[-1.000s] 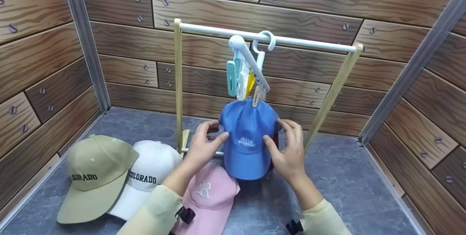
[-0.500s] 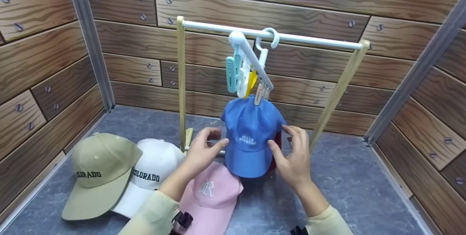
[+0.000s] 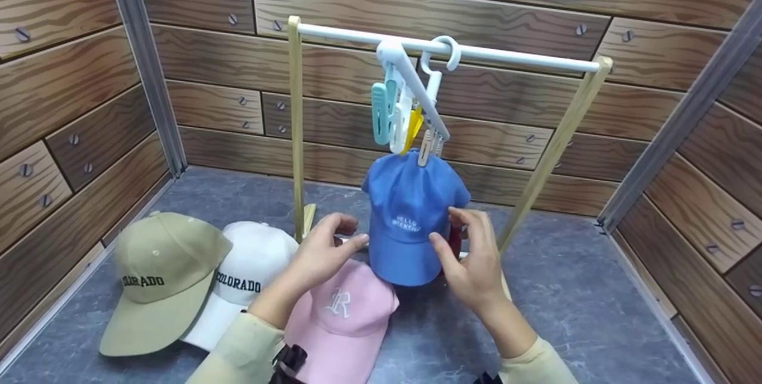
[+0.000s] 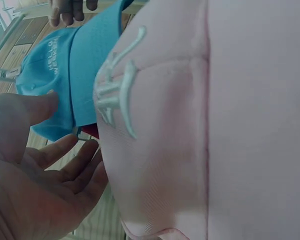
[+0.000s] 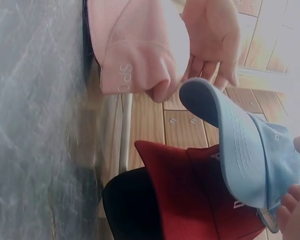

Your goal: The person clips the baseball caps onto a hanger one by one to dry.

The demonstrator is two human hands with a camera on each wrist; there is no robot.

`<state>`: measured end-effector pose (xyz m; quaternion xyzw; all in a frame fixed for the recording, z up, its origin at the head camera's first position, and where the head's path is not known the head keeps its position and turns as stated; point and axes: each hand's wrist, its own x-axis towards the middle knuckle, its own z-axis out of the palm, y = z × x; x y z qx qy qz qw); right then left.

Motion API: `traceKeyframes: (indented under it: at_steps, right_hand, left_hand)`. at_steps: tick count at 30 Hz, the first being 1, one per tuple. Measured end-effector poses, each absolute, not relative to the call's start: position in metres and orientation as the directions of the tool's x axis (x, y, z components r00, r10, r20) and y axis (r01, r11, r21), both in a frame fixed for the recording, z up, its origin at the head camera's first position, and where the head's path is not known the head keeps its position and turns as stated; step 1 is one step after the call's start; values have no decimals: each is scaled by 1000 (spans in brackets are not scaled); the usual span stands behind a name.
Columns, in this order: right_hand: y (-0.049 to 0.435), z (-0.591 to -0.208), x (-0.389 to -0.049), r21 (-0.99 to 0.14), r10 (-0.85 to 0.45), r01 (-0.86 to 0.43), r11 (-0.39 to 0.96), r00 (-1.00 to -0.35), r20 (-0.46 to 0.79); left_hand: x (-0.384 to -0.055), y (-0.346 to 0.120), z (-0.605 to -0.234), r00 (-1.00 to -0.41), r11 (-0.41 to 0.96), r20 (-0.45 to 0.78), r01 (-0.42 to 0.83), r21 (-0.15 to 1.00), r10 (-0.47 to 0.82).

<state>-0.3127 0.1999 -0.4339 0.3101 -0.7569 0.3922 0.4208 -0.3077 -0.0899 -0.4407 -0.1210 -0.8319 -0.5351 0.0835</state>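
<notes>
A blue baseball cap (image 3: 411,211) with white lettering hangs from a beige clothespin (image 3: 425,149) on a white clip hanger (image 3: 417,89). My left hand (image 3: 324,250) is just left of the cap, thumb and fingers spread, holding nothing. At the cap's right side is my right hand (image 3: 476,259), its thumb over the front panel and fingertips right at the side edge. In the right wrist view a red cap (image 5: 185,185) and a black cap (image 5: 132,205) show behind the blue one; the head view mostly hides them.
A pink cap (image 3: 351,312) lies under my left forearm, beside a white cap (image 3: 256,259) and an olive cap (image 3: 164,277) on the grey tabletop (image 3: 571,312). The hanger hooks over a rack's white bar (image 3: 524,58). Teal clothespins (image 3: 381,113) and a yellow clothespin (image 3: 414,128) dangle from it.
My left hand has drawn away from the blue cap's side, down and left. The right hand has shifted slightly lower along the cap's right side. The cap still hangs in place.
</notes>
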Motion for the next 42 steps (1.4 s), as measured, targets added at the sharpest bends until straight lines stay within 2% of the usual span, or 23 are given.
traceKeyframes:
  at_steps: [8,15,33,42]
  right_hand:
    - [189,-438,-304,-366,-182,-799,478,-498,848]
    - [178,-440,-296,-332,-256,-824,460,-480,839]
    - [164,-450,-283,-323,-396,-826,462,-518,758]
    - [158,-455,-278,-291,-485,-826,484,-529,696]
  left_hand:
    - [-309,-93,-448,-955,518,229,295,803,189]
    - [-311,-96,-448,-951,578,224,308,755,213]
    - [-315,-112,-446,-934,538,139,307,785,330]
    - [-313,-117,-447,-939,586,96,285,759,332]
